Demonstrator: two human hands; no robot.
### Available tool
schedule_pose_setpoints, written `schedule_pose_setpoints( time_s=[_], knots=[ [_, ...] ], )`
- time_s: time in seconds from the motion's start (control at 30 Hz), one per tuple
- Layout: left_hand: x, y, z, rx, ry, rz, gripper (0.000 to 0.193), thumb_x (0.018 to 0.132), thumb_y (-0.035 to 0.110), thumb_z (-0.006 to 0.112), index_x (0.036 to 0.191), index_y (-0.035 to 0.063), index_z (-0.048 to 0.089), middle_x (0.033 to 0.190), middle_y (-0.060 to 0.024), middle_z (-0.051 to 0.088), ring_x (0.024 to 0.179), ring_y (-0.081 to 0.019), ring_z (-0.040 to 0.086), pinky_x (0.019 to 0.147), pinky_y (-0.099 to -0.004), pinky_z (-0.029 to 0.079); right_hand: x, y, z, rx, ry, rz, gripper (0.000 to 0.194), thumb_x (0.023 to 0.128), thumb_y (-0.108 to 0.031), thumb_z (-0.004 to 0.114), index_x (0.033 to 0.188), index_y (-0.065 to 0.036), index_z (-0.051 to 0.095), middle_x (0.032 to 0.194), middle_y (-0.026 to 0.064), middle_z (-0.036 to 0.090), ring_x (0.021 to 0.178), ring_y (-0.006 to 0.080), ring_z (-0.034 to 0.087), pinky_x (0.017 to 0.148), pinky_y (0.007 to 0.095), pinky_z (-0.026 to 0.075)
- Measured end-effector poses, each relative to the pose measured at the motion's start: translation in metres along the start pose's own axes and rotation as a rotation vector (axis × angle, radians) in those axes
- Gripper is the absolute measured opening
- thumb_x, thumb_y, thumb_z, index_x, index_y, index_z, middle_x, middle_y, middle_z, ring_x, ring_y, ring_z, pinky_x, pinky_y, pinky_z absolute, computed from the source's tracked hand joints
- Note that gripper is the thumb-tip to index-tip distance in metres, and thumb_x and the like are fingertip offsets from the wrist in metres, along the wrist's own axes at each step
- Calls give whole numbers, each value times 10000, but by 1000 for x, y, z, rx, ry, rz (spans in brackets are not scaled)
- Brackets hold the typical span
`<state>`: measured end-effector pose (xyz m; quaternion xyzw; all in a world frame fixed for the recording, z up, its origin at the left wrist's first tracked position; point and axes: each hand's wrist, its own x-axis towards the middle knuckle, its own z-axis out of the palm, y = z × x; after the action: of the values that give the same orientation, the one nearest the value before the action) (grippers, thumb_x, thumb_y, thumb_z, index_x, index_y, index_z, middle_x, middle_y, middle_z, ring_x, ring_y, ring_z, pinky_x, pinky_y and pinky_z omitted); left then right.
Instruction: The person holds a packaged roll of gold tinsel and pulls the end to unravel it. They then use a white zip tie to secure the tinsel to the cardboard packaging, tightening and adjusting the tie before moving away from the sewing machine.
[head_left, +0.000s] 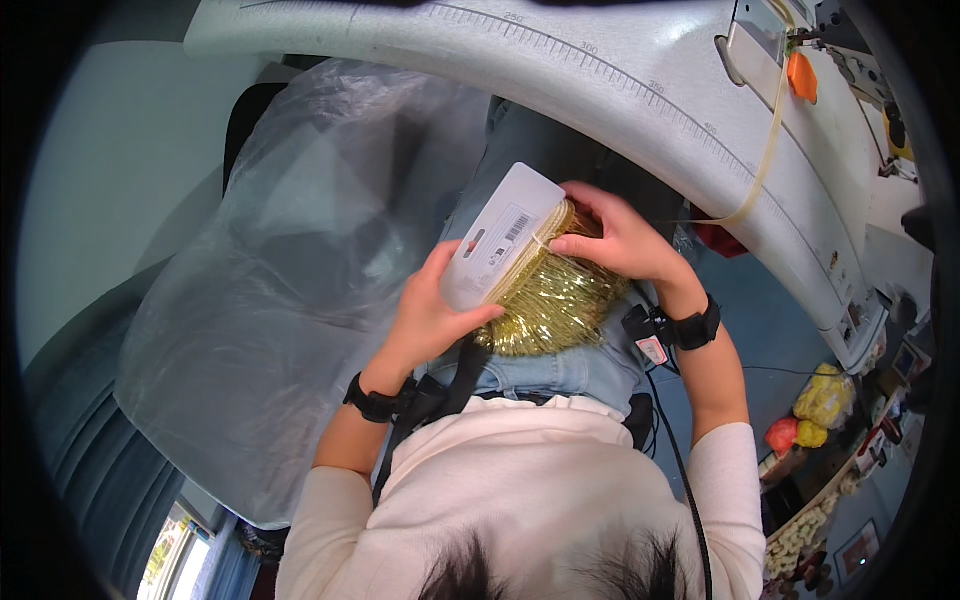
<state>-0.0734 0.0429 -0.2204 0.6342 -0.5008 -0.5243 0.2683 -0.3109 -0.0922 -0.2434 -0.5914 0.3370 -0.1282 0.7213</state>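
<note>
A bundle of gold metallic fringe trim (551, 307) is held above my lap, its shiny strands hanging toward my waist. Along its bound edge lies a white hang card (519, 196) that bears a printed label with a barcode and has a slot at its left side. My left hand (439, 307) grips the card's lower left end, thumb against the trim's edge. At the upper right, my right hand (611, 232) pinches the bound edge, thumb near a pale tie (541, 242) around it. The fingers behind the card and fringe are hidden.
A sewing machine table (600, 75) with a printed ruler edge curves ahead and right. A pale tape (766, 176) hangs over that edge. A large clear plastic bag (300, 247) fills the left side. A black cable (679, 465) runs by my right arm; yellow bundles (823, 396) sit farther right.
</note>
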Motion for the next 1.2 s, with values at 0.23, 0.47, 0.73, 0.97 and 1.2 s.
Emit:
schedule_pose_setpoints(
  time_s=[0.23,0.47,0.73,0.97,1.2],
  knots=[
    [5,-14,12,-817,-56,78,936,643,87,903,1422,53,384,1347,-96,520,1226,-185,517,1013,-336,426,-51,-10,2,264,270,-107,497,832,-27,726,1271,28,501,1141,68,617,1056,122,579,939,269,454],
    [31,15,39,-653,-116,316,709,670,134,893,1285,32,554,1365,-117,495,1295,-250,457,1089,-392,349,-81,-18,17,370,488,-418,580,832,-20,739,1329,30,443,1214,93,590,1120,165,568,984,313,446],
    [46,59,16,48,216,852,511,639,394,875,1052,144,707,1251,-104,451,1252,-304,342,1104,-456,256,-81,-33,21,183,384,-744,452,817,8,732,1196,-31,488,1252,207,579,1162,268,565,989,388,470],
    [43,76,4,-103,64,941,216,863,217,696,999,52,662,948,-106,721,1066,-301,660,1100,-478,309,-83,-46,12,-252,452,-856,429,784,-121,804,1117,-77,537,1105,136,690,1108,282,582,913,359,480],
    [49,98,-11,-140,-172,1076,207,805,99,714,1009,83,679,930,-156,708,851,-288,692,752,-381,529,-98,-66,7,-293,411,-824,447,679,-93,862,1057,-49,627,1013,166,681,799,245,654,700,327,528]
  ],
)
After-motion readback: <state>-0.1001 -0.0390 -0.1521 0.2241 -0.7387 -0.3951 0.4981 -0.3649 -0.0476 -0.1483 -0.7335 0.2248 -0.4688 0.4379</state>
